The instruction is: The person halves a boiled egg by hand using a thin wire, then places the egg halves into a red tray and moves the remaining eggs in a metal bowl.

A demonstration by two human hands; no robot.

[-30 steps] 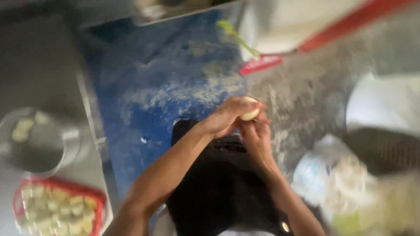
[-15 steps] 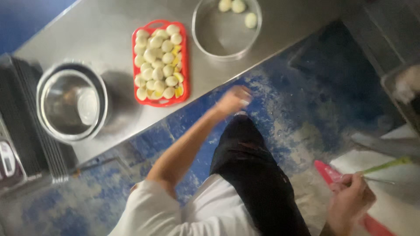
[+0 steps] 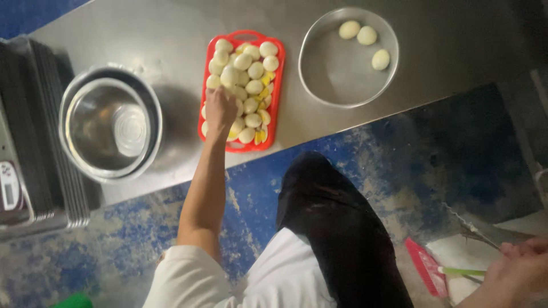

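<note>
The left hand (image 3: 220, 108) is over the red tray (image 3: 278, 74) of peeled eggs (image 3: 246, 71), fingers curled down on the pile; it seems to pinch one egg, but I cannot tell for sure. The right hand (image 3: 522, 271) is at the bottom-right corner, fingers closed near a green-handled tool (image 3: 461, 272), grip unclear. For a good pick: take one egg from the top w/ a soft grip, not disturbing the others. Vs. 0.5 s ago, the left hand has moved from the table edge to the tray. Round metal pan (image 3: 319, 85) w/ three eggs is beside it.
</note>
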